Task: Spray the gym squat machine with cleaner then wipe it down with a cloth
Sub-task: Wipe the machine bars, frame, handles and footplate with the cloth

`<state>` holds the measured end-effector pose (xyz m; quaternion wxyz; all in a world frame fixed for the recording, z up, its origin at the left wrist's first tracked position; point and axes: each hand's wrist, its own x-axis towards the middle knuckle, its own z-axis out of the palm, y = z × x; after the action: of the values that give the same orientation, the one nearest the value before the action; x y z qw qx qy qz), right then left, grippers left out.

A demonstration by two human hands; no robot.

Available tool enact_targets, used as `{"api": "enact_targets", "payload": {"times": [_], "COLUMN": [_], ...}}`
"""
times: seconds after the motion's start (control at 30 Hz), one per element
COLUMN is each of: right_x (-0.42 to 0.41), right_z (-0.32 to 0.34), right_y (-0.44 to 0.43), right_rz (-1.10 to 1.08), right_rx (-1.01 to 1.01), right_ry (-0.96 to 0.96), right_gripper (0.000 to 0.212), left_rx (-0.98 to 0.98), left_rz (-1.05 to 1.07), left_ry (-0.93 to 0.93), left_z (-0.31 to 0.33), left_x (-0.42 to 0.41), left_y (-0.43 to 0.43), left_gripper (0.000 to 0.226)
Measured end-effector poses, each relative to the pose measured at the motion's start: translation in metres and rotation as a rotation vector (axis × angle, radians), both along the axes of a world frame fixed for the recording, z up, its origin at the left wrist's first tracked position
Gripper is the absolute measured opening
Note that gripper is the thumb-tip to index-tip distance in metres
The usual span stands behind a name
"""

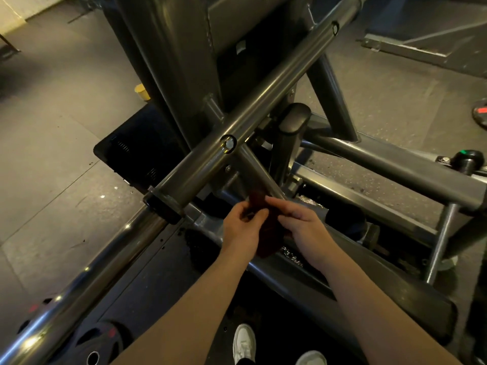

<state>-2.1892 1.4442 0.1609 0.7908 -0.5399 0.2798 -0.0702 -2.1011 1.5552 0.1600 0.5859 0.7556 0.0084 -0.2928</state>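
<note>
Bare forearms (184, 309), white sneakers (244, 343)

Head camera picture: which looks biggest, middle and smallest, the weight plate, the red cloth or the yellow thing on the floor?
1. Weight plate, though it is nearest the camera and partly cut off.
2. Red cloth, partly covered.
3. Yellow thing, far off, so perhaps bigger than it looks.

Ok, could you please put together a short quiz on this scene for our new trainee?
1. True or false: the left hand and right hand both hold the cloth.
2. Which is in view? A) spray bottle B) weight plate C) bucket
3. Fill in: the cloth is dark ___.
Key: 1 true; 2 B; 3 red.
</note>
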Motion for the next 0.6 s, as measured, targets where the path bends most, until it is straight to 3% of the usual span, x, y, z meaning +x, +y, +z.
{"api": "enact_targets", "payload": {"times": [0.17,0.33,0.47,0.6], "right_x": [-0.007,-0.021,-0.024,-0.029], "right_z": [-0.016,-0.049,-0.07,-0.083], "right_y": [-0.016,-0.03,-0.026,-0.02], "right_rz": [-0.166,-0.224,-0.137,-0.143], "right_rx": [-0.282,-0.424,-0.407,-0.377], "right_ry": [0.202,0.4,0.414,0.346], "right_gripper": [0.043,0.051,0.049,0.049], "left_rx": [-0.123,-0.16,-0.102,-0.012], "left_rz": [0.233,0.211,0.191,0.108], "left_ry": [-0.138,-0.307,-0.387,-0.283], "left_z": [0.008,0.008,-0.021,-0.062], "left_x": [0.017,0.021,0.001,-0.032], "left_y": [-0.007,-0.04,-0.051,-0.059], "left_gripper": [0.026,0.029,0.037,0.038]}}
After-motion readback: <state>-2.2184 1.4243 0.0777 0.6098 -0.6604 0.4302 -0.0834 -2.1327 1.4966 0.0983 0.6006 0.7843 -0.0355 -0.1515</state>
